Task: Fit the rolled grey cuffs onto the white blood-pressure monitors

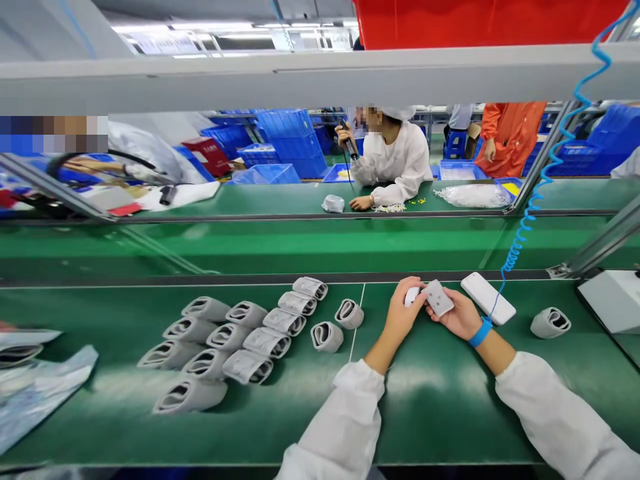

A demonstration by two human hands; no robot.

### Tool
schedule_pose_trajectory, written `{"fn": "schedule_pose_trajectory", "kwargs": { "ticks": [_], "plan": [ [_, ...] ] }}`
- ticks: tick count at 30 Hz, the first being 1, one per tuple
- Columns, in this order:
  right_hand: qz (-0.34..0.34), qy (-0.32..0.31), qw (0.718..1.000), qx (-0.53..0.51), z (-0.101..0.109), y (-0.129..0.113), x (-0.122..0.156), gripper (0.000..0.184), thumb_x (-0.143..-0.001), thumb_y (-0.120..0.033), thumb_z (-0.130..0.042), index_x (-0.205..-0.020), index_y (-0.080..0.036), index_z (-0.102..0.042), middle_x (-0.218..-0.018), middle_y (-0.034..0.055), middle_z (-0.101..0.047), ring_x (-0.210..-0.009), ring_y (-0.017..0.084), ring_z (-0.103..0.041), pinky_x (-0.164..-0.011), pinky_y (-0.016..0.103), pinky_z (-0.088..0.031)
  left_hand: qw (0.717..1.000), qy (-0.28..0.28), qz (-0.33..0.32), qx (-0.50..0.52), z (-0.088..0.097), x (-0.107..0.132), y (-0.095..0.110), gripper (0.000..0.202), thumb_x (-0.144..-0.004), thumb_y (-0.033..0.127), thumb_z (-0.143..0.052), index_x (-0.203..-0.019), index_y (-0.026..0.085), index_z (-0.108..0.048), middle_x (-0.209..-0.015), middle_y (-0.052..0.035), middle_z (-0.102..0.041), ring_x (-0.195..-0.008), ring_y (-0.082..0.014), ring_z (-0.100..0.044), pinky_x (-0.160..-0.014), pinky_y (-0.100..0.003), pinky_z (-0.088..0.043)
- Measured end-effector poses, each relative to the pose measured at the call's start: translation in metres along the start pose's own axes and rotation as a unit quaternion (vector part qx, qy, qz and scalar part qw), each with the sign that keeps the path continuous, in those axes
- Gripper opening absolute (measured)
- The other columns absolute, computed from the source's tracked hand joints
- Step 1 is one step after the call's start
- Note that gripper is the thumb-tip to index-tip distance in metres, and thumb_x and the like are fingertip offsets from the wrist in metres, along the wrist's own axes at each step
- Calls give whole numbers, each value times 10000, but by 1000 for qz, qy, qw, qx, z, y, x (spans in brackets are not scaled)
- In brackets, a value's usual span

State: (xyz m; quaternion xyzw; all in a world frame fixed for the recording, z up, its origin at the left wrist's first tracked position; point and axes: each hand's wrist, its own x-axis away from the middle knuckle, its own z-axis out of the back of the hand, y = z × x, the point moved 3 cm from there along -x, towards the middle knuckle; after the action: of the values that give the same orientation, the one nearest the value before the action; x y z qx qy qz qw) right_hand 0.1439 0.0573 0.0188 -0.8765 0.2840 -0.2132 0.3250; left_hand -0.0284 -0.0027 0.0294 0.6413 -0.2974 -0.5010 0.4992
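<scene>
Working at a green counter (400, 417), the person's left hand (401, 315) and right hand (453, 316) are meeting just above its surface. The left hand's grip is pinching a small white oval piece (411, 296) between the fingers, and the right hand's grip is closing on a pale grey rectangular plate with small holes (438, 297). The two pieces are sitting right beside each other between the hands, though whether they are touching is hard to tell. A white rectangular block (487, 298) is lying just past the right hand, and a blue wrist strap (481, 332) is circling the right wrist, with a blue coiled cord (530, 227) rising from it.

Progress-wise, about a dozen grey fabric sleeves (227, 337) are sitting in a tight group on the left side of the counter, two more grey sleeves (327, 337) are standing close to a thin white line (357, 320), and one grey sleeve (550, 323) is lying alone on the right. The pictures are not showing which of these are finished and which are left.

Across the counter, a co-worker (395, 157) is holding a dark handheld tool (347, 140), with blue plastic crates (290, 140) stacking up behind.
</scene>
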Motion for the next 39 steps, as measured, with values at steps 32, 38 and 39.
{"fn": "schedule_pose_trajectory", "kwargs": {
  "ticks": [32, 38, 39],
  "plan": [
    [172, 55, 953, 243, -5, -12, 4, 536, -824, -387, -998, -1299, -236, -802, -1346, 102, -812, -1291, 305, -723, -1246, 525, -506, 996, -36, 63, 54, 0, 13, 0, 861, -1071, 883, -389, -1530, 212, -673, -1548, -185, -705, -1433, -348, -672, -1268, -500, -481],
    [205, 78, 935, 281, -4, -8, 2, 557, -836, -389, -987, -1325, -247, -762, -1352, 107, -796, -1279, 295, -718, -1209, 497, -540, 999, -21, 30, 15, -1, 18, 1, 850, -1092, 857, -355, -1581, 221, -634, -1610, -185, -654, -1494, -347, -622, -1338, -531, -404],
    [206, 79, 933, 283, -5, -7, 2, 553, -843, -391, -981, -1327, -247, -756, -1346, 107, -794, -1276, 292, -717, -1200, 492, -547, 999, -18, 26, 9, -2, 18, 1, 848, -1095, 853, -349, -1583, 219, -631, -1612, -187, -649, -1495, -349, -621, -1338, -535, -402]
  ]
}}
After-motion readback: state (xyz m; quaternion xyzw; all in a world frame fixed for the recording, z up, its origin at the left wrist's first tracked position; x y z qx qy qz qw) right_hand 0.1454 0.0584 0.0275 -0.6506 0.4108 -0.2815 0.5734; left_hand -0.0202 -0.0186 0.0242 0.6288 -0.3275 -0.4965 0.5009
